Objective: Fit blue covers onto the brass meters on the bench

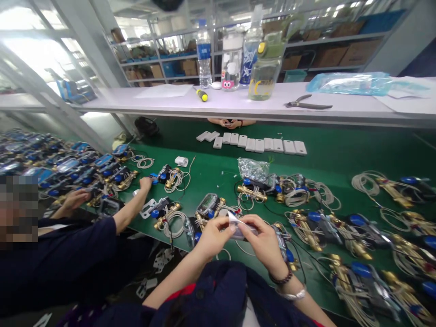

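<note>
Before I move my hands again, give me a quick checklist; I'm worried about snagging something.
1. White film held between left hand and right hand: ok.
2. Underside of the film visible: cannot tell fully, fingers cover part.
3. Space around the hands free of coiled cables: not ok, they lie close by.
4. Left-side co-worker's nearer hand apart from yours: ok.
5. Pliers away from your hands: ok, on the raised shelf.

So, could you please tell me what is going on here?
The person's left hand and right hand hold a small pale piece with a white flap sticking up. Brass assemblies with cables lie on the green table. At left, a co-worker's hand is near one. Across the table, another person's hands are behind white cases.
</note>
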`<state>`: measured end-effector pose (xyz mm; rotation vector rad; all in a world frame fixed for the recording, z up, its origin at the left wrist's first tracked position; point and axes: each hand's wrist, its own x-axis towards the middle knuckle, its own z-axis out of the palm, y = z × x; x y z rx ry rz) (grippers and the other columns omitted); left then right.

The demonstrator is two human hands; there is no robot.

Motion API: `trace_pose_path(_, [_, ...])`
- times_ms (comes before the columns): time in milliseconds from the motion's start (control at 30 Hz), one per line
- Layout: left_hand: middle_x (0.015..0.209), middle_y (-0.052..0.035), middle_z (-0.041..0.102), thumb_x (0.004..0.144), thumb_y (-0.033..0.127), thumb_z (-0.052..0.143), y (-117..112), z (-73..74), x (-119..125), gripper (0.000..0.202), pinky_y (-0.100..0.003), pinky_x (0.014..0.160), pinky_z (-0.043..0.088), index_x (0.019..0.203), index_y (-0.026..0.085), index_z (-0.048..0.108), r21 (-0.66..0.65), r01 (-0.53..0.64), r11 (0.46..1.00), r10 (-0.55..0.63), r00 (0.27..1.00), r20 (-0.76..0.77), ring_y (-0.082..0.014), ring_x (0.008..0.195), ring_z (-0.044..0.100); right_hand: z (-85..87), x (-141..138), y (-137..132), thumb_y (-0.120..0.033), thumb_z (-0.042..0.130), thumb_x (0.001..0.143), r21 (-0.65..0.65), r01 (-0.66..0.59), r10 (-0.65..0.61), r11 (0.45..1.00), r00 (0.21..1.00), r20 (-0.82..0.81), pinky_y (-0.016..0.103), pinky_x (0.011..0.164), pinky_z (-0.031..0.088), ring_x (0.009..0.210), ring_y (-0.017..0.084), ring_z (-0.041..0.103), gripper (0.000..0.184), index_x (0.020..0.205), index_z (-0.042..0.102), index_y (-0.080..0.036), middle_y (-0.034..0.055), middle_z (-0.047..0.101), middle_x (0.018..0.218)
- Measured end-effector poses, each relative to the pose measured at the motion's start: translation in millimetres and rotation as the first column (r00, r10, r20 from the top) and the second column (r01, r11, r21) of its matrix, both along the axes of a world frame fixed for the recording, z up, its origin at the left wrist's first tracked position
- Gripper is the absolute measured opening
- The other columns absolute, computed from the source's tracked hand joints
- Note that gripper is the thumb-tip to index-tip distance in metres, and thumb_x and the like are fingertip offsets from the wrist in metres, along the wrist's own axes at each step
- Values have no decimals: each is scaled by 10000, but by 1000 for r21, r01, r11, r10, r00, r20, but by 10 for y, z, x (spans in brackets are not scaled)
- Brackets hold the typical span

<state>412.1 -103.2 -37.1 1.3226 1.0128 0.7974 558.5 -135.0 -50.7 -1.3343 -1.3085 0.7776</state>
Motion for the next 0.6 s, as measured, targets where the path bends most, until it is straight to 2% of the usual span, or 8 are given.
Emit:
trace_pose_path(133, [834,-51,684,681,218,596,2,-101,0,277,-263,747,439,910,104,704,-63,-15,998,21,995,93,-159,754,579,-140,-5,34,-469,681,674,-232,-44,-6,972,977,-214,309,703,510,765,206,625,337,828,689,-170,74,692,832])
trace_pose_path(333, [740,-25,636,652,201,601,40,-269,-45,283,-225,631,387,897,100,699,-136,-77,988,96,986,140,-111,643,499,-290,-78,133,-519,743,554,-344,-56,-67,937,940,-335,265,673,539,783,219,648,456,834,708,-160,78,718,859])
trace_pose_path(433, [710,-16,617,640,194,593,70,-324,-73,276,-218,626,375,872,95,705,-138,-79,987,101,981,165,-101,629,474,-417,-82,211,-520,748,536,-346,-32,-70,938,958,-277,246,693,549,857,242,657,470,843,719,-165,81,721,916])
trace_pose_path(600, [694,-5,599,630,211,611,123,-370,-136,293,-214,630,373,882,101,713,-142,-111,984,134,977,167,-92,622,456,-642,-16,351,-528,733,539,-230,44,-62,972,995,-72,233,683,554,871,254,663,419,778,733,-184,67,722,907])
